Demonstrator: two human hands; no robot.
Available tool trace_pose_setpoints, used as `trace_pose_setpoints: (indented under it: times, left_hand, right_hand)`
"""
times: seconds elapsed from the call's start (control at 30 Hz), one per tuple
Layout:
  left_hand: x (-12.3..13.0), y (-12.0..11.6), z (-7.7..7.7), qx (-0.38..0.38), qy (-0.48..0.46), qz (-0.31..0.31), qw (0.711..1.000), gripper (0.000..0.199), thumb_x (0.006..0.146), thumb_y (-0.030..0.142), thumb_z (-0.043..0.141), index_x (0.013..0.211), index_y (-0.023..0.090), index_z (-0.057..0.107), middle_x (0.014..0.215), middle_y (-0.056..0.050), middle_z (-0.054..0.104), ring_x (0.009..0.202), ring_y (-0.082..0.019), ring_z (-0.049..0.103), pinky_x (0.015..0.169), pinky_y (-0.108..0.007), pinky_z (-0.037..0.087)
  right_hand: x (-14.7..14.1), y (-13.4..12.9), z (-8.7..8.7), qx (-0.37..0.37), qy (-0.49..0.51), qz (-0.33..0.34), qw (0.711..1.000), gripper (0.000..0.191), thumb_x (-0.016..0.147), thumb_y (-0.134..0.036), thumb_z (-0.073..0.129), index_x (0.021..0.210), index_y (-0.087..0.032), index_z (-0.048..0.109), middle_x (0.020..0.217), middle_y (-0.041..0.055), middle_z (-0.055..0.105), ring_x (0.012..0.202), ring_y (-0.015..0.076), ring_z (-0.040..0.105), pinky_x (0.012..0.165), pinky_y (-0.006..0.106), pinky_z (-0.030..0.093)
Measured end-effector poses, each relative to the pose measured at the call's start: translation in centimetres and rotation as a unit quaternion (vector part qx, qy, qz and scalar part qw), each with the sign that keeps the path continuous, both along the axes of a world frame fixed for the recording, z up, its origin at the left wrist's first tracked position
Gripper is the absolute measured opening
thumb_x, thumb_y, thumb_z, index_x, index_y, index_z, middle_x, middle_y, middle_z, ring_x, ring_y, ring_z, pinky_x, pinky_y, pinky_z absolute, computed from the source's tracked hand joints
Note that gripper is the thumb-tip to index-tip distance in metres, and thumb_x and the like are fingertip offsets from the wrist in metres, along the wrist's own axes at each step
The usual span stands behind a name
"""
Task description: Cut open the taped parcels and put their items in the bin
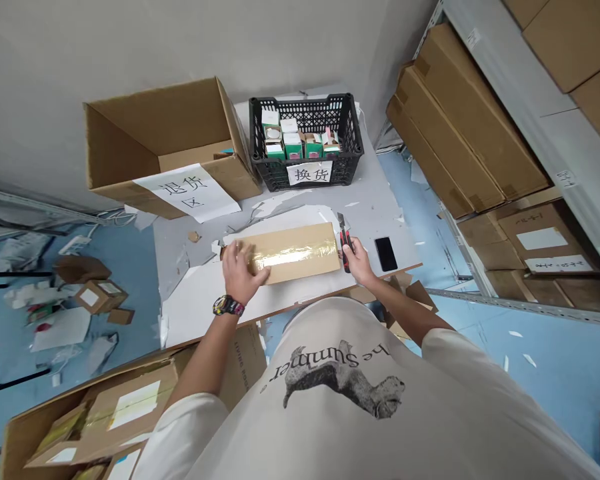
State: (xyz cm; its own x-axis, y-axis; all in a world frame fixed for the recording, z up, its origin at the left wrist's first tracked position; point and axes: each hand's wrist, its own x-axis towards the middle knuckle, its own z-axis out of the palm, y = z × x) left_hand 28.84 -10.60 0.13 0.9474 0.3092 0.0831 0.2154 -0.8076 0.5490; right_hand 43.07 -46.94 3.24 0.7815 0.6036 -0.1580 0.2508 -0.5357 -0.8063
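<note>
A long cardboard box (pixel 300 268) with a strip of shiny clear tape along its top lies across the table in front of me. My left hand (pixel 241 272) rests on its left end, thumb and fingers spread apart over the cardboard. At the right end of the box, my right hand (pixel 357 261) is closed around a red and black utility knife (pixel 346 248), whose blade points away from me. The knife is close beside the box's right edge; whether it touches the cardboard I cannot tell.
Behind stand an open cardboard carton (pixel 145 147) with a paper sign and a black plastic basket (pixel 307 175) holding several small boxes. A phone (pixel 385 254) lies at the right. Shelves with cartons (pixel 480 120) rise on the right; a large filled carton (pixel 100 413) stands lower left.
</note>
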Motion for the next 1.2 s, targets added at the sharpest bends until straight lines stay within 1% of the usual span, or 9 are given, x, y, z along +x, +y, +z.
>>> trace_pose_setpoints:
  times: [0.1, 0.17, 0.3, 0.4, 0.53, 0.67, 0.87, 1.03, 1.2]
  left_hand:
    - [3.0, -4.9, 1.9, -0.001, 0.028, -0.151, 0.988, 0.062, 0.104, 0.055, 0.075, 0.160, 0.028, 0.068, 0.166, -0.015, 0.068, 0.160, -0.043, 0.057, 0.140, -0.063, 0.039]
    - [4.9, -8.3, 2.2, -0.016, 0.049, -0.221, 0.974, 0.062, 0.105, 0.056, 0.076, 0.161, 0.028, 0.069, 0.160, -0.014, 0.072, 0.151, -0.040, 0.063, 0.135, -0.058, 0.045]
    - [7.1, -12.3, 1.8, 0.020, 0.076, -0.204, 0.976, 0.069, 0.098, 0.057, 0.085, 0.158, 0.026, 0.071, 0.156, -0.018, 0.071, 0.144, -0.045, 0.061, 0.126, -0.060, 0.048]
    - [7.2, -12.8, 1.7, 0.037, 0.090, -0.198, 0.975, 0.068, 0.097, 0.056, 0.089, 0.155, 0.025, 0.072, 0.152, -0.019, 0.072, 0.139, -0.046, 0.062, 0.123, -0.062, 0.047]
    - [6.8, -12.9, 2.0, 0.045, 0.082, -0.228, 0.969, 0.061, 0.102, 0.053, 0.084, 0.155, 0.026, 0.071, 0.152, -0.018, 0.072, 0.142, -0.045, 0.062, 0.135, -0.066, 0.036]
    - [6.4, -14.1, 2.2, 0.071, 0.080, -0.236, 0.966, 0.071, 0.100, 0.054, 0.087, 0.160, 0.023, 0.067, 0.156, -0.022, 0.069, 0.148, -0.048, 0.059, 0.139, -0.071, 0.029]
    - [6.5, -16.1, 2.0, 0.072, 0.086, -0.231, 0.967, 0.074, 0.098, 0.050, 0.089, 0.163, 0.023, 0.065, 0.150, -0.021, 0.070, 0.144, -0.047, 0.061, 0.136, -0.066, 0.036]
    - [6.9, -15.8, 2.1, 0.065, 0.069, -0.218, 0.971, 0.080, 0.098, 0.061, 0.088, 0.164, 0.023, 0.064, 0.156, -0.022, 0.066, 0.144, -0.047, 0.061, 0.128, -0.062, 0.044]
    - [7.6, -15.5, 2.4, 0.073, 0.108, -0.206, 0.970, 0.082, 0.093, 0.065, 0.093, 0.159, 0.024, 0.068, 0.150, -0.021, 0.069, 0.141, -0.047, 0.062, 0.126, -0.061, 0.046]
  right_hand:
    - [0.5, -0.5, -0.8, 0.047, 0.012, -0.047, 0.998, 0.053, 0.111, -0.075, 0.065, 0.136, -0.028, 0.069, 0.105, 0.0066, 0.080, 0.101, 0.0312, 0.075, 0.093, 0.040, 0.062]
    - [1.3, -0.7, -1.3, 0.078, 0.013, -0.099, 0.992, 0.053, 0.112, -0.075, 0.061, 0.135, -0.028, 0.069, 0.108, 0.0077, 0.081, 0.103, 0.0316, 0.076, 0.095, 0.041, 0.062]
    - [4.0, -0.1, -1.7, 0.112, -0.005, -0.149, 0.982, 0.050, 0.114, -0.072, 0.054, 0.127, -0.027, 0.068, 0.103, 0.0069, 0.079, 0.100, 0.0304, 0.075, 0.098, 0.042, 0.060]
    - [6.3, 1.1, -1.4, 0.121, -0.010, -0.116, 0.986, 0.045, 0.112, -0.069, 0.058, 0.125, -0.027, 0.067, 0.095, 0.0039, 0.077, 0.094, 0.0287, 0.074, 0.097, 0.042, 0.060]
    - [8.1, 3.1, -1.6, 0.149, 0.118, -0.045, 0.981, 0.040, 0.109, -0.066, 0.067, 0.119, -0.028, 0.063, 0.085, -0.0022, 0.073, 0.082, 0.0227, 0.074, 0.084, 0.035, 0.062]
    - [9.0, 4.5, -2.6, 0.176, 0.233, -0.064, 0.954, 0.042, 0.102, -0.063, 0.081, 0.109, -0.028, 0.059, 0.084, -0.0054, 0.071, 0.078, 0.0169, 0.076, 0.078, 0.029, 0.066]
    - [10.0, 5.0, -2.9, 0.153, 0.250, -0.054, 0.955, 0.029, 0.107, -0.045, 0.083, 0.109, -0.027, 0.061, 0.080, -0.0063, 0.071, 0.072, 0.0135, 0.076, 0.070, 0.023, 0.067]
    - [11.2, 6.2, -2.8, 0.105, 0.252, -0.041, 0.961, 0.020, 0.112, -0.037, 0.081, 0.114, -0.027, 0.063, 0.074, -0.0061, 0.072, 0.065, 0.0140, 0.074, 0.063, 0.021, 0.065]
    - [11.4, 8.3, -3.5, 0.114, 0.280, -0.030, 0.953, 0.020, 0.115, -0.038, 0.076, 0.112, -0.027, 0.060, 0.075, -0.0067, 0.071, 0.065, 0.0151, 0.078, 0.061, 0.022, 0.066]
